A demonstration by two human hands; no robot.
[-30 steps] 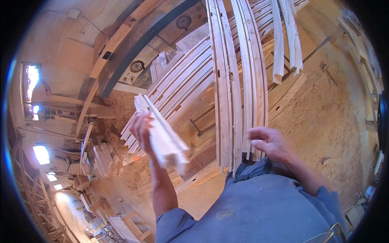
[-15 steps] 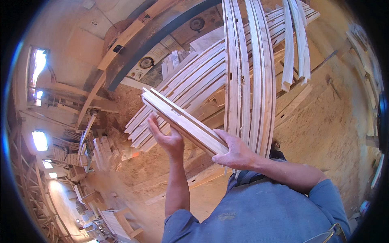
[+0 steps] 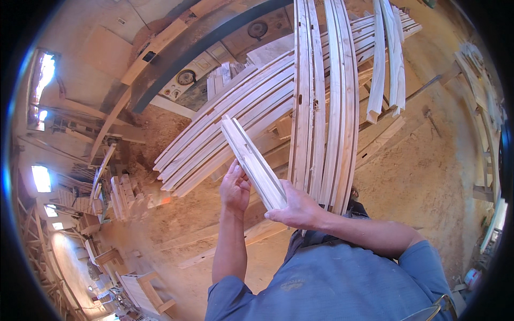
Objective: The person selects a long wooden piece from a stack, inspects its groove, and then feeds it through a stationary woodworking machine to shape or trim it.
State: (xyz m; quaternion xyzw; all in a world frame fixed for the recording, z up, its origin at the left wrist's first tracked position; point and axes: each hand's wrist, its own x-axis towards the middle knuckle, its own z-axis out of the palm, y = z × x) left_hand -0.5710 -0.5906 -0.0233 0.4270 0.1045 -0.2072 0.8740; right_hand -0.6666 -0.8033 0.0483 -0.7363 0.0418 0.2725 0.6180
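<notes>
A short pale wooden profile strip [image 3: 251,160] with long grooves and a small slot slants up and away from me. My right hand [image 3: 300,207] grips its near end, thumb across the end and fingers behind the far edge. My left hand [image 3: 235,190] is at the strip's left edge, palm toward it, fingers loosely bent and slightly apart; whether they touch the wood is hard to tell. Just beyond the strip lies a row of long grooved wooden strips [image 3: 214,136]. Across these, to the right of my right hand, lie more long strips [image 3: 334,107].
Two shorter pieces [image 3: 377,69] rest at the upper right. Behind the stack stands a dusty machine with a dark curved edge [image 3: 209,51]. Wood offcuts [image 3: 123,198] stand to the left, and a plank [image 3: 235,246] lies on the sawdust-covered floor. More timber leans along the right side [image 3: 482,107].
The short strip has swung to a steeper angle, its far end moving right. My left hand has shifted right, from beneath the strip toward its edge. My right hand keeps its grip.
</notes>
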